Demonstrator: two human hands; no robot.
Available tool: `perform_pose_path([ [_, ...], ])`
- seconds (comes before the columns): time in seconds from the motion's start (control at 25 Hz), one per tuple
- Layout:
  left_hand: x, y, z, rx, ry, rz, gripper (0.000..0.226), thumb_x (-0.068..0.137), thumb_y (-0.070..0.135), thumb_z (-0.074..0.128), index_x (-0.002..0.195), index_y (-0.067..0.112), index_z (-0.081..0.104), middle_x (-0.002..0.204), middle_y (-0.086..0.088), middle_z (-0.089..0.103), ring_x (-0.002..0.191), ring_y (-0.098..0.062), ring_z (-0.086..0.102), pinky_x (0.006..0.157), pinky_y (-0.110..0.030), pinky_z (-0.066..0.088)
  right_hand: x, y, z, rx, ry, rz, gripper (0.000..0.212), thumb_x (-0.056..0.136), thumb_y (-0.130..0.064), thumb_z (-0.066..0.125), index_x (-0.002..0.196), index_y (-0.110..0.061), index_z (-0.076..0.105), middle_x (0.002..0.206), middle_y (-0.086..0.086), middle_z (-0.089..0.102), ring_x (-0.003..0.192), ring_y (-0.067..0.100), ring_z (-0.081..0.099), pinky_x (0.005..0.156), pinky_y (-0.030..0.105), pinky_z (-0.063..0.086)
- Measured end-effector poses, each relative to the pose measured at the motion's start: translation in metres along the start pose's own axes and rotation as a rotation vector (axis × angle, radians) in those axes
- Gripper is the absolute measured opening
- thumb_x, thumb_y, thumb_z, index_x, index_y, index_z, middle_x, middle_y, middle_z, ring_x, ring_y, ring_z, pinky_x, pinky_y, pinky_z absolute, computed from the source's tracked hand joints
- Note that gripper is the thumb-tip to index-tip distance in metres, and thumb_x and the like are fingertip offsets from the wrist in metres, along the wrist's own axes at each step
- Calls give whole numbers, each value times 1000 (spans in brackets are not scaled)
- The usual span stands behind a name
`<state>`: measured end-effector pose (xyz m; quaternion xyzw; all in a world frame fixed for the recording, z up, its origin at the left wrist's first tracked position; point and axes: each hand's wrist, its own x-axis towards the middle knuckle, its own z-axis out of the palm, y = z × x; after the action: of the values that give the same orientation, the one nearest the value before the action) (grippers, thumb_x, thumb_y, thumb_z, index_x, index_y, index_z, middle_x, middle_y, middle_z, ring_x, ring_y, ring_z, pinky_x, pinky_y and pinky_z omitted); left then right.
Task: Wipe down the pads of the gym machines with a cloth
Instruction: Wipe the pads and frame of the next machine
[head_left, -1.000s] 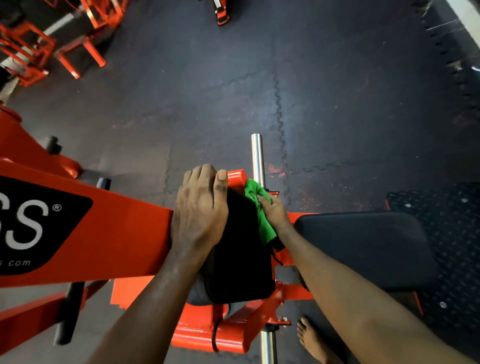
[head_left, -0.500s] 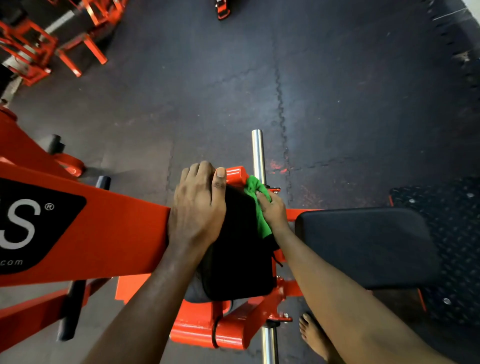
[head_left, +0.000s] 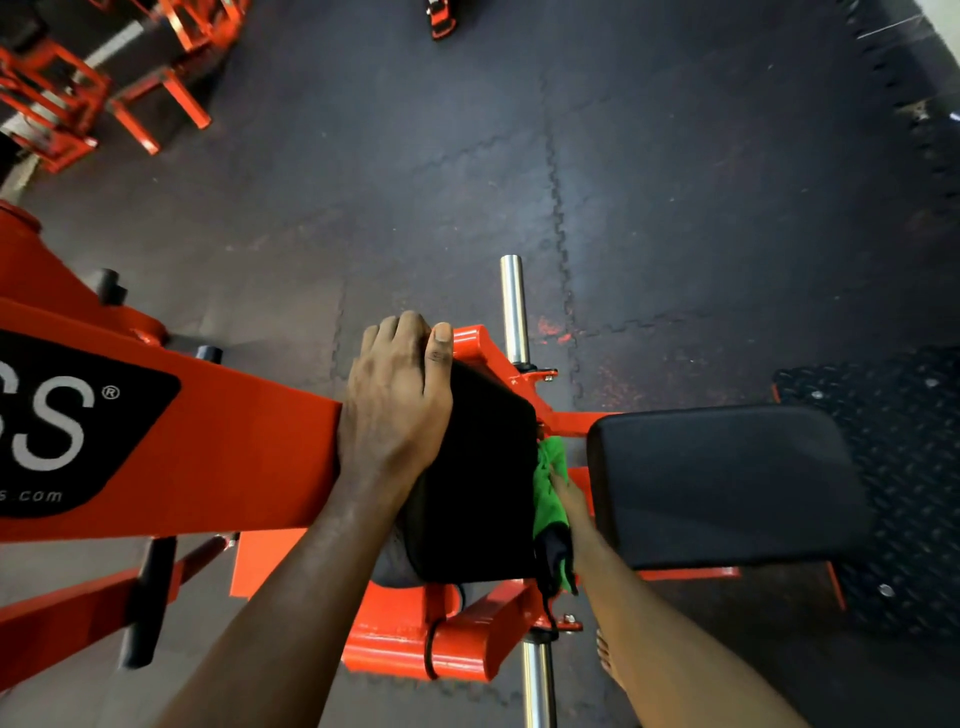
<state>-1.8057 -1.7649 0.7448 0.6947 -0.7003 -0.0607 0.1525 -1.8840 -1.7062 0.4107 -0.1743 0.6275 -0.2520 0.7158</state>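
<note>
A black upright pad (head_left: 478, 478) is mounted on the orange machine arm (head_left: 234, 452). My left hand (head_left: 395, 415) grips the pad's top left corner, fingers curled over its far edge. A green cloth (head_left: 548, 499) lies against the pad's right side, low in the gap between it and the black seat pad (head_left: 727, 483). My right hand (head_left: 566, 491) holds the cloth against that side. Most of that hand is hidden in the gap.
A steel bar (head_left: 513, 306) sticks out beyond the pad toward the dark rubber floor. A black checker plate (head_left: 904, 467) lies at the right. My bare foot (head_left: 608, 660) stands below the seat. Orange racks (head_left: 62, 104) stand at the far left.
My right hand has slid the green cloth from the pad's top right corner down its right side into the gap. My left hand has kept its grip.
</note>
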Motion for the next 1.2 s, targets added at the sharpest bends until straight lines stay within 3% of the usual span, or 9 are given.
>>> perform_pose_path([
  [0.12,-1,0,1,7,-2,-3,44,102,55,20,85,20,42,90,4,49,94,-19,46,82,-45,44,9,-35,7,71,17,-59,48,107,-29,45,144,1,48,145,19,51,136,33,46,111,35,33],
  [0.24,-1,-1,2,6,-3,-5,42,103,54,21,86,21,41,90,5,49,94,-18,46,81,-44,44,32,-88,18,141,60,-198,59,92,-56,61,133,-13,61,133,11,64,119,25,59,108,37,44],
  [0.28,-1,-1,2,9,-3,-4,42,103,54,22,86,21,41,90,5,49,94,-17,46,81,-43,44,47,-89,20,142,40,-224,61,89,-57,63,130,-12,63,130,10,66,116,22,60,106,36,46],
  [0.4,-1,-1,3,23,7,1,41,103,53,23,86,21,41,90,5,49,94,-19,47,81,-44,44,35,-63,9,197,-42,-234,44,103,-28,54,141,-6,53,133,2,55,124,15,51,94,14,43],
  [0.52,-1,0,4,25,3,-1,40,103,53,24,86,21,41,92,4,50,96,-19,48,82,-46,45,14,-1,-1,204,-139,-119,43,106,-28,48,146,-16,46,141,-5,51,128,10,53,97,17,44],
  [0.64,0,-1,4,30,10,2,38,103,53,24,86,22,40,92,4,50,95,-18,47,82,-46,45,-5,39,-2,166,-123,-64,42,106,-16,45,146,-2,43,150,10,45,141,26,42,112,25,30],
  [0.84,-1,-3,5,36,14,13,41,102,55,23,86,22,41,93,4,51,97,-18,48,83,-44,44,-16,-1,7,139,52,-161,41,106,-22,48,139,0,54,135,13,58,128,21,50,104,27,36],
  [0.96,0,-5,5,34,20,19,42,102,55,23,86,21,41,93,4,51,97,-18,48,81,-42,43,-14,-29,15,204,137,-200,39,105,-29,50,138,-7,57,134,13,62,128,28,55,103,30,40],
  [1.2,-1,-4,4,40,19,28,43,102,55,25,87,20,44,95,2,54,98,-18,47,82,-40,42,-62,15,17,145,207,-99,41,102,-43,52,132,-16,61,121,13,68,115,33,63,96,38,49],
])
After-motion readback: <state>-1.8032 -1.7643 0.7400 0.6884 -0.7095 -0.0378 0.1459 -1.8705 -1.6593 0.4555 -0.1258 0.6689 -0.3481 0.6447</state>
